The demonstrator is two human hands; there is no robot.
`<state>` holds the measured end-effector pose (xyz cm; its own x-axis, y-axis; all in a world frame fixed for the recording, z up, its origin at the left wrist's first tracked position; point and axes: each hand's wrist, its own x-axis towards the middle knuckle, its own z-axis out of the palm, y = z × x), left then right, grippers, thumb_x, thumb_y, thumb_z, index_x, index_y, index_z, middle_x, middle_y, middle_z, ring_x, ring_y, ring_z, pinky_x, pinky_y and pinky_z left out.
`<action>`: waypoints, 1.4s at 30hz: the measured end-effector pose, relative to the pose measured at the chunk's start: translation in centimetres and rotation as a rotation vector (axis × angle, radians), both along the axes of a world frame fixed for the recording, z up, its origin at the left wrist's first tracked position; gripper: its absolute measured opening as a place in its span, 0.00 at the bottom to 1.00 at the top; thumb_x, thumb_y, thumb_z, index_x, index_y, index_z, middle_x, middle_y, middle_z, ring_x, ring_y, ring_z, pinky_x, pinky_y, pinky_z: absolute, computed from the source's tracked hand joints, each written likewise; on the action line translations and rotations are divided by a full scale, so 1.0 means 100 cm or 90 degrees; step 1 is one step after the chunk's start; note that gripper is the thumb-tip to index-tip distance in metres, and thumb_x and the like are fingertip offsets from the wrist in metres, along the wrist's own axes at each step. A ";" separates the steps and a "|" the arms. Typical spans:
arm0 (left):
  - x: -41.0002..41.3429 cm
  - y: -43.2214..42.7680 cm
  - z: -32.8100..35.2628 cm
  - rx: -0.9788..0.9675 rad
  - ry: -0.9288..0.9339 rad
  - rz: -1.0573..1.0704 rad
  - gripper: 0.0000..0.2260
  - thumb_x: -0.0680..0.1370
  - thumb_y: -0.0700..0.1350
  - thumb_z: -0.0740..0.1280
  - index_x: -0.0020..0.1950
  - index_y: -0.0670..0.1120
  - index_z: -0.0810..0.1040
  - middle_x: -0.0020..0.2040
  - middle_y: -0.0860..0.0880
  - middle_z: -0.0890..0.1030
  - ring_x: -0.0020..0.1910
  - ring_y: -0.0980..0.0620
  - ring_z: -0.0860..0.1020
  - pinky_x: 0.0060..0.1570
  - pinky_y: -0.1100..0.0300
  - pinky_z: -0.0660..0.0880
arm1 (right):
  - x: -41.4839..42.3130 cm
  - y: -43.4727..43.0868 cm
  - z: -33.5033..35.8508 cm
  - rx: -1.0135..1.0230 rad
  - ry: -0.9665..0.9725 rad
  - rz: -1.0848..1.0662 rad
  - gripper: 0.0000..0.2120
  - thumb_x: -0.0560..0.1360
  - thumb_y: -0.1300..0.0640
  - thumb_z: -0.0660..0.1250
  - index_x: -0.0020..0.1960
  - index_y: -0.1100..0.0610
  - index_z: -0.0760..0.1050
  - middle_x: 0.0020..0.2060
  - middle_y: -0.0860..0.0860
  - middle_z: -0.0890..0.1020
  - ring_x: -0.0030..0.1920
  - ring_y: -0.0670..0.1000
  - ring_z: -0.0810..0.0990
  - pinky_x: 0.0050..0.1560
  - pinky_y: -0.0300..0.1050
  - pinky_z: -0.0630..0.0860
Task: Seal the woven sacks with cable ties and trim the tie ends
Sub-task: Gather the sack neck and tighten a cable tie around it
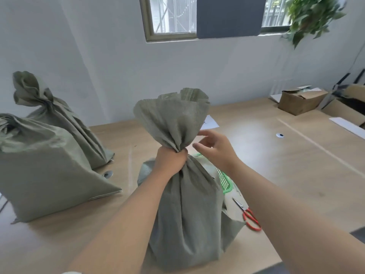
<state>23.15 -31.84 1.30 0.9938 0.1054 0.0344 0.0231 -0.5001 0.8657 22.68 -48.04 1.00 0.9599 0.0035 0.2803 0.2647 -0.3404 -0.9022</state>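
Here the left hand (170, 159) is clamped round the gathered neck of the upright sack (187, 224), which stands by the tabletop's (286, 165) near edge. The right hand (215, 149), fingers loose and holding nothing, hovers just right of the neck. It is the nearer hand to the green basket (224, 182), half hidden behind the sack, and to the scissors (249, 216).

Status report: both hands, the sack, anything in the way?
Left hand grips gathered neck of front sack. Right hand open beside it. No tie seen on neck. Scissors lie apart, right.
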 end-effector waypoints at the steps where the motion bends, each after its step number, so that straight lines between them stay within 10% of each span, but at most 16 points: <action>1: 0.002 -0.003 0.000 -0.030 0.016 -0.010 0.10 0.76 0.45 0.67 0.55 0.43 0.81 0.48 0.48 0.81 0.50 0.46 0.77 0.55 0.52 0.77 | 0.001 -0.005 -0.003 -0.005 0.008 -0.020 0.13 0.73 0.56 0.73 0.56 0.50 0.81 0.36 0.50 0.84 0.35 0.46 0.78 0.44 0.45 0.77; 13: 0.048 -0.027 -0.022 -0.126 0.082 -0.022 0.13 0.75 0.42 0.67 0.31 0.47 0.80 0.37 0.51 0.81 0.42 0.51 0.78 0.41 0.60 0.73 | 0.047 -0.079 -0.058 -0.094 0.117 -0.101 0.11 0.74 0.59 0.70 0.55 0.51 0.82 0.38 0.52 0.85 0.38 0.50 0.81 0.49 0.51 0.80; 27: 0.114 -0.073 -0.038 0.015 0.152 0.020 0.10 0.74 0.44 0.65 0.32 0.47 0.75 0.33 0.52 0.78 0.36 0.52 0.74 0.36 0.60 0.69 | 0.122 -0.178 -0.193 -0.460 0.401 -0.084 0.18 0.74 0.58 0.64 0.63 0.47 0.77 0.57 0.50 0.82 0.54 0.54 0.80 0.53 0.48 0.79; 42: 0.134 -0.069 -0.055 0.020 0.172 0.082 0.13 0.71 0.43 0.69 0.26 0.48 0.76 0.29 0.52 0.75 0.36 0.52 0.75 0.36 0.60 0.69 | 0.152 -0.191 -0.288 -0.591 0.483 -0.112 0.08 0.76 0.59 0.64 0.53 0.52 0.79 0.53 0.53 0.81 0.51 0.58 0.81 0.47 0.45 0.76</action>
<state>36.53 -38.73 -4.18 0.9462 0.2338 -0.2236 0.3147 -0.5053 0.8035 37.93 -67.18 -27.78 0.8869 -0.2419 -0.3935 -0.3399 -0.9186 -0.2015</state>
